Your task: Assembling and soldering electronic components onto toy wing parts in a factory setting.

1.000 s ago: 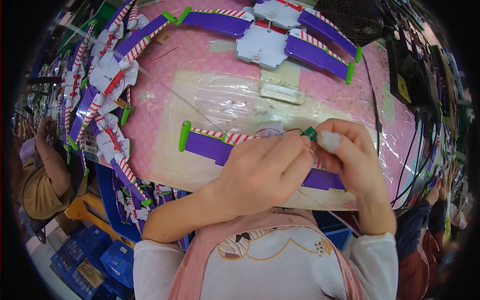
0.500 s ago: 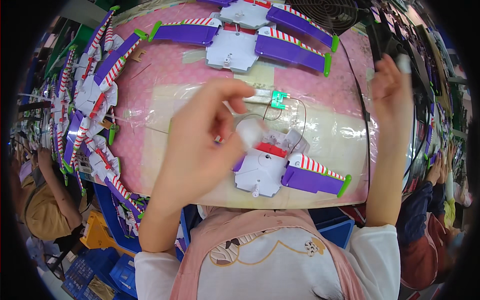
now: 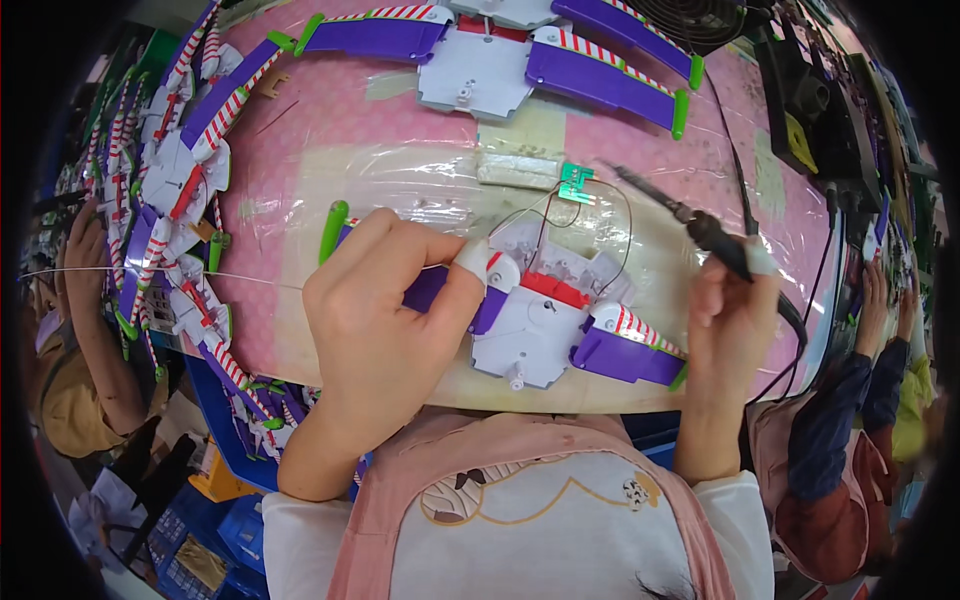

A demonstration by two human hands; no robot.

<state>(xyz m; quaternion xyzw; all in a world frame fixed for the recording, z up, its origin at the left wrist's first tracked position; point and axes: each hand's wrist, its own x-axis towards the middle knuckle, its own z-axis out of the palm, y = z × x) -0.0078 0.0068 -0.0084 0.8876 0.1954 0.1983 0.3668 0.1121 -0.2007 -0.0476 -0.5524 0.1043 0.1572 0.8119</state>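
A white, purple and red toy wing assembly (image 3: 545, 320) lies on the pink-covered table near its front edge, wired to a small green circuit board (image 3: 575, 183). My left hand (image 3: 385, 315) rests on the toy's left wing and pinches a thin solder wire (image 3: 150, 273) that runs off to the left. A white cot covers one fingertip. My right hand (image 3: 730, 315) grips a black soldering iron (image 3: 690, 225), its tip pointing toward the circuit board but apart from it.
Several finished winged toys (image 3: 520, 50) line the far and left table edges. A black soldering station (image 3: 815, 110) stands at the right with cables. Other people sit at the left (image 3: 80, 330) and right (image 3: 850, 420). Blue crates (image 3: 215, 550) sit below.
The toy has been turned and laid flat. My right hand came down from the upper right, now holding the soldering iron. My left hand dropped onto the left wing with the solder wire.
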